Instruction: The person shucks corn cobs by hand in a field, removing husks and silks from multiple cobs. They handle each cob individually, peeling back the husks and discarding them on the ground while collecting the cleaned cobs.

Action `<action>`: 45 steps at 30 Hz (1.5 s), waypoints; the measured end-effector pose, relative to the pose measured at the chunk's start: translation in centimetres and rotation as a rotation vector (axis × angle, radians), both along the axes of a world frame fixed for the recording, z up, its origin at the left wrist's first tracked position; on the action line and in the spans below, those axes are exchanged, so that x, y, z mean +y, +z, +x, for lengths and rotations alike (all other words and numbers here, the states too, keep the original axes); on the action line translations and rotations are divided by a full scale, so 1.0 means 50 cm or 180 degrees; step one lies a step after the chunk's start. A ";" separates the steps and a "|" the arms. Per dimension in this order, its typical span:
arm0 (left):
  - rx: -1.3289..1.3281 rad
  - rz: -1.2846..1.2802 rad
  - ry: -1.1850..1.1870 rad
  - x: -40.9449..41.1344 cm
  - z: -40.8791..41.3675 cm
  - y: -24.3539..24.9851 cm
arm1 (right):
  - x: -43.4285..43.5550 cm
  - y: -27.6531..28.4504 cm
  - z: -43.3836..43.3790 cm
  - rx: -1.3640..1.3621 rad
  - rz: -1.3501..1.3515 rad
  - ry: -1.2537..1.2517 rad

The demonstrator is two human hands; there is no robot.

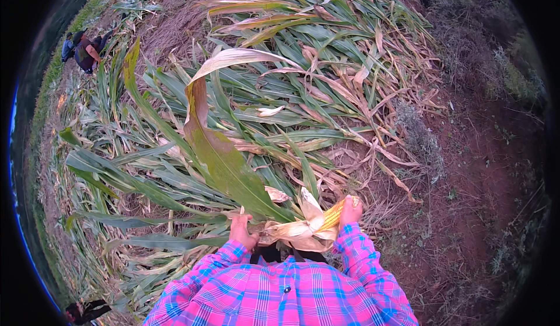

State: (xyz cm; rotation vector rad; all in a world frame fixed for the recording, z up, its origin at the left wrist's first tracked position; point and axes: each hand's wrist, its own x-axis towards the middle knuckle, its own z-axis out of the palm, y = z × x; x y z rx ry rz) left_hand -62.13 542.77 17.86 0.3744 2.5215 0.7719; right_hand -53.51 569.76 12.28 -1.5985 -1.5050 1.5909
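Observation:
An ear of yellow corn (331,217) lies across the front of my body, its kernels bare toward the tip. Pale dry husk (302,230) is peeled back around its base. My right hand (351,211) grips the ear close to the tip. On the other side, my left hand (243,232) is closed around the corn stalk near the husk's base; the stalk itself is mostly hidden by the fingers. Long green leaves, one broad and partly browned corn leaf (227,160) among them, fan out ahead and to the left from that stalk.
Cut corn stalks (280,81) lie in a thick layer ahead and to the left. Bare reddish soil (477,181) with grey-green weeds (420,138) runs along the right. People (85,52) are bent low at the far left. A dark object (87,312) shows at lower left.

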 end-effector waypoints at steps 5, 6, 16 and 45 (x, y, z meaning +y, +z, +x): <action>0.0494 0.1715 -0.0971 0.170 -0.071 0.161 | -0.071 0.142 -0.109 0.0910 0.0728 0.1995; 0.0739 0.1507 -0.1156 0.191 -0.074 0.161 | -0.097 0.167 -0.125 0.1052 0.0667 0.2235; -0.1566 0.3774 0.1486 0.138 -0.125 0.095 | -0.186 0.172 -0.131 0.0148 0.1889 0.4326; -0.0214 0.4211 0.2610 0.148 -0.095 0.117 | -0.247 0.154 -0.175 0.0186 0.2345 0.2884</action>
